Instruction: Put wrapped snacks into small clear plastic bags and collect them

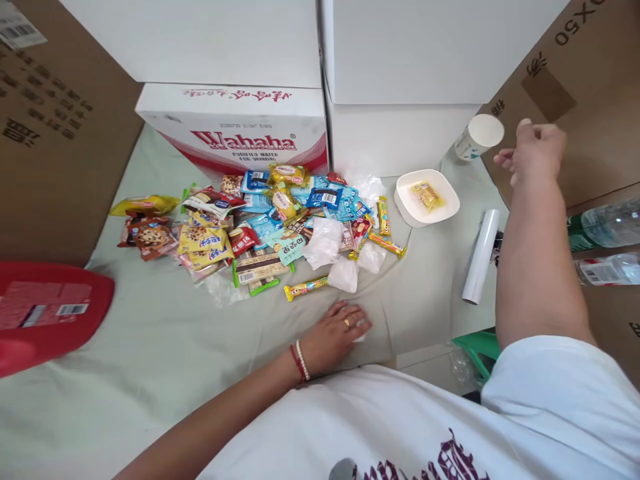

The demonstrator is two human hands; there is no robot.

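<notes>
My left hand lies low on the cloth-covered table, fingers curled together over a crumpled white tissue that shows only at its edge. To the right, my right hand is raised beside a white paper cup, apart from it. Its fingers are bent inward, and whatever they may hold is hidden. A square white bowl holds a small yellow packet. Ahead of my left hand are several crumpled tissues, a yellow candy stick and a heap of wrapped snacks.
A Wahaha water carton and white boxes stand behind the heap. Cardboard walls rise on both sides. A red container is at left. At right are a white roll, plastic bottles and a green object.
</notes>
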